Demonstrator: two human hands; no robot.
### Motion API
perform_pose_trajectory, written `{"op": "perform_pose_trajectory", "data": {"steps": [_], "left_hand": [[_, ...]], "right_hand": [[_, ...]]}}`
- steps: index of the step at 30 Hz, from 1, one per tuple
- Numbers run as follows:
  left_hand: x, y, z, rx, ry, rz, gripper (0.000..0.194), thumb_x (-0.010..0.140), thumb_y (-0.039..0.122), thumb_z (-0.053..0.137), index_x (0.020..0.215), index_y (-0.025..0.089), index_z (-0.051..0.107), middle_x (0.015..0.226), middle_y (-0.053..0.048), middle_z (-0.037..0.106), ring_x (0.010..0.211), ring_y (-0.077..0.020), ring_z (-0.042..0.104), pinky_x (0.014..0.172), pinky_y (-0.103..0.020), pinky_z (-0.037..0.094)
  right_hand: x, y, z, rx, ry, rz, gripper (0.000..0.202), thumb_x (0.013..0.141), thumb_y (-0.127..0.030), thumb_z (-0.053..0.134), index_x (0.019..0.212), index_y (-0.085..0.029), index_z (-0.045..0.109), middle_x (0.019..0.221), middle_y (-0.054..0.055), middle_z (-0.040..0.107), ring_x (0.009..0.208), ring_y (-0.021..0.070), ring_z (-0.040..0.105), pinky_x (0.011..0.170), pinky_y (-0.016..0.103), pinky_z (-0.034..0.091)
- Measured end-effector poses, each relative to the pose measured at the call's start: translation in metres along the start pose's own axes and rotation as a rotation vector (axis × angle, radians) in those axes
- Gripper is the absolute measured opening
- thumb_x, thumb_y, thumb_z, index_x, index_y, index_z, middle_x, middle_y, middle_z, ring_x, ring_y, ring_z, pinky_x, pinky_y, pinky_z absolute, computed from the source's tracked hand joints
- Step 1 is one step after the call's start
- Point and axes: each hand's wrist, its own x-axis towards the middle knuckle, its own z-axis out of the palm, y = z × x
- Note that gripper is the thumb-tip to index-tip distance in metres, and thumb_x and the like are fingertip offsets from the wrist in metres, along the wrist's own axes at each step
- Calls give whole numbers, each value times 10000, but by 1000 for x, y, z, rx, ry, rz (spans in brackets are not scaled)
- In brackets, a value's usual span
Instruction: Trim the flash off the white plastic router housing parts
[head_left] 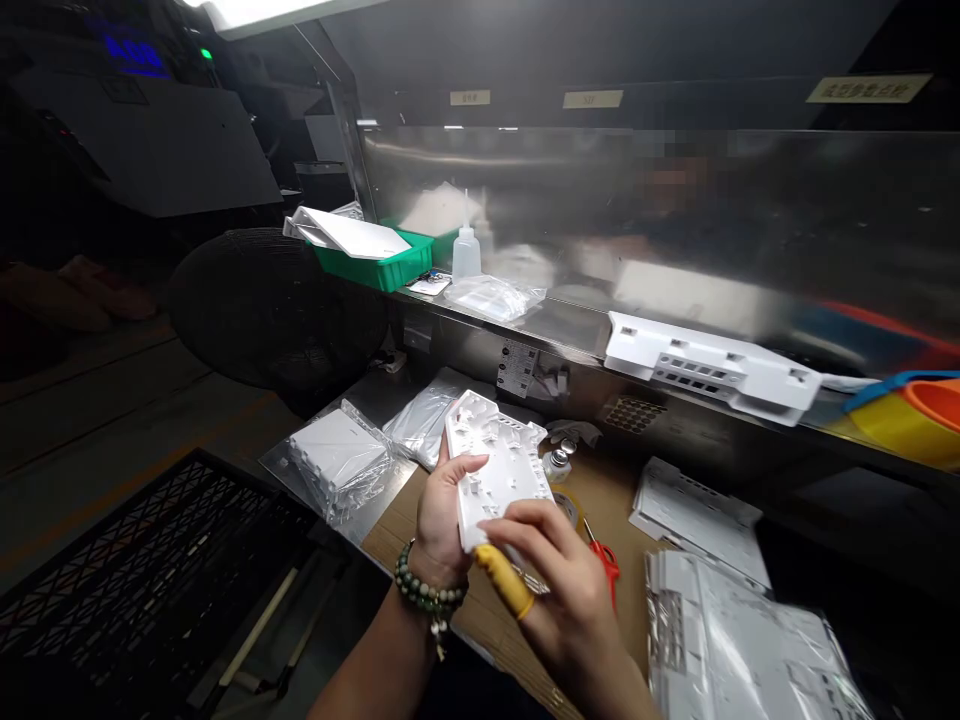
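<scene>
Above the brown cardboard (622,505), the left hand (441,515) grips a white molded plastic housing (501,470) by its edge; the right hand (561,572) (thumb in a yellow finger cot (506,582)) is at the lower end, whether pinching I cannot tell.

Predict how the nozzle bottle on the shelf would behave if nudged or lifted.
The bottle might tip if nudged, being tall and narrow. Being translucent, it looks like thin plastic, so may give when gripped. The thin nozzle could bend.
</scene>
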Motion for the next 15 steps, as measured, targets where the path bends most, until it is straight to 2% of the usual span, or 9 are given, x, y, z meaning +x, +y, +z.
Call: {"op": "perform_pose_trajectory", "data": {"steps": [2, 5, 8, 12, 15], "left_hand": [[-3, -2, 0, 27, -35, 98, 768, 764, 79, 628, 1477, 298, 445, 1285, -47, 713, 1048, -297, 734, 959, -471, 592], [-4, -2, -5, 56, -47, 142, 874, 759, 71, 642, 1529, 368, 353, 1283, -22, 712, 1068, -282, 727, 978, -457, 583], [-4, -4, -8, 52, -48, 167, 922, 750, 60, 637, 1546, 393, 312, 1261, -13, 720, 1075, -273, 725, 987, -446, 577], [-6, -9, -8, 54, -43, 202, 912, 751, 49, 621, 1533, 420, 336, 1246, -3, 726, 1085, -268, 724, 996, -447, 573], [-5, -9, -9, 48, -16, 230, 917, 743, 33, 621, 1529, 419, 346, 1271, 2, 722, 1110, -266, 715, 1016, -444, 563]], "right_hand": [[2, -7, 10, -17, 3, -46, 162, 919, -142, 655, 1063, -200, 701, 935, 63, 653, 801, 145, 667, 701, 234, 558], [-2, -4, 8, -32, -42, -47, 141, 918, -125, 645, 1026, -197, 700, 898, 56, 651, 762, 143, 655, 652, 230, 545], [-4, -2, 6, -13, -39, -7, 98, 916, -146, 652, 986, -197, 698, 872, 50, 644, 727, 142, 644, 618, 233, 535], [-8, -9, 17, -10, 46, 21, 110, 921, -153, 635, 1005, -199, 688, 887, 51, 628, 712, 132, 630, 621, 227, 530], [-13, -7, 16, -35, 7, 28, 102, 924, -147, 623, 971, -199, 697, 863, 46, 631, 707, 135, 622, 612, 228, 518]]}}
